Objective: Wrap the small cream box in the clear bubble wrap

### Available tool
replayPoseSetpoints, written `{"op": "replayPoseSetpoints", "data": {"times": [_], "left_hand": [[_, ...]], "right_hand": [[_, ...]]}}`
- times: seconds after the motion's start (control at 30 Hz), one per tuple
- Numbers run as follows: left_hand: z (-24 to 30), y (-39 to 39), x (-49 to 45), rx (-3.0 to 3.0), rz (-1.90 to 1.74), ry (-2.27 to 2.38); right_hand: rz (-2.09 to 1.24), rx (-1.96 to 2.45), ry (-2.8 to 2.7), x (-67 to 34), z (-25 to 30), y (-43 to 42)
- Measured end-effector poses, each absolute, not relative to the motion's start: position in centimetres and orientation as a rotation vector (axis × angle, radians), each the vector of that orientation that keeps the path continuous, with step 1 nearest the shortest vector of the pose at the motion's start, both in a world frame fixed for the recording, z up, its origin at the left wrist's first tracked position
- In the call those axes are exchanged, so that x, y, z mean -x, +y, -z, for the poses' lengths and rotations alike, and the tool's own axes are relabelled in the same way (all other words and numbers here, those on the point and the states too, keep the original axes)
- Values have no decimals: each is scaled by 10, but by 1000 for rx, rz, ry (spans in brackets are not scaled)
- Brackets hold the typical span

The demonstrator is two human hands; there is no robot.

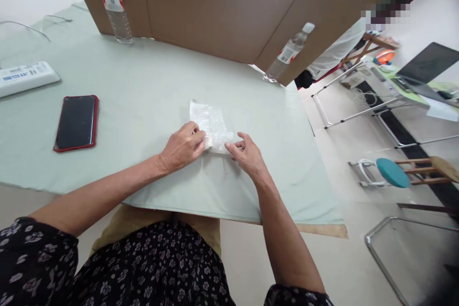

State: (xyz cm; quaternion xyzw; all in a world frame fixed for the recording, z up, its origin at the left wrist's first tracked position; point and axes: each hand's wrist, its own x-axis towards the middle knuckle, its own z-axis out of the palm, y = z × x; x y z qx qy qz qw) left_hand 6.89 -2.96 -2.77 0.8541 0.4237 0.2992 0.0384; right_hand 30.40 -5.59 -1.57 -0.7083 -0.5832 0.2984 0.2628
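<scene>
A piece of clear, crinkled bubble wrap (210, 117) lies on the pale green tablecloth in front of me. Something small and pale seems to be under or within its lower edge, too blurred to name. My left hand (184, 146) is closed on the wrap's lower left edge, thumb and fingers pinched together. At the right edge, my right hand (248, 155) has its thumb and fingers apart, and the thumb tip touches the plastic.
A phone in a red case (76, 123) lies left, near a white power strip (28, 78). Two water bottles (114, 7) stand before a tall cardboard panel (204, 9). To the right are a laptop (430, 64) on another table, a teal stool (392, 172) and a metal chair frame (380, 248).
</scene>
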Motion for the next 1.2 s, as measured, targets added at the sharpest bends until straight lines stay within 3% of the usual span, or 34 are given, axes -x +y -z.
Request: {"op": "replayPoseSetpoints", "data": {"times": [0.17, 0.47, 0.7, 0.97, 1.2], "left_hand": [[27, -25, -70, -2666, -880, 1296], [28, -27, -71, -2572, -926, 1323], [26, -24, -72, -2468, -812, 1345], [27, -22, -73, -2390, -777, 1310], [23, -24, -76, -2352, -744, 1342]], "right_hand": [[-929, 1758, -1480, -287, 29, -36], [-810, 1612, -1424, -263, 28, -35], [-1080, 1487, -1281, -253, 17, -32], [-789, 1521, -1548, -240, 13, -34], [-800, 1479, -1632, -245, 13, -34]]}}
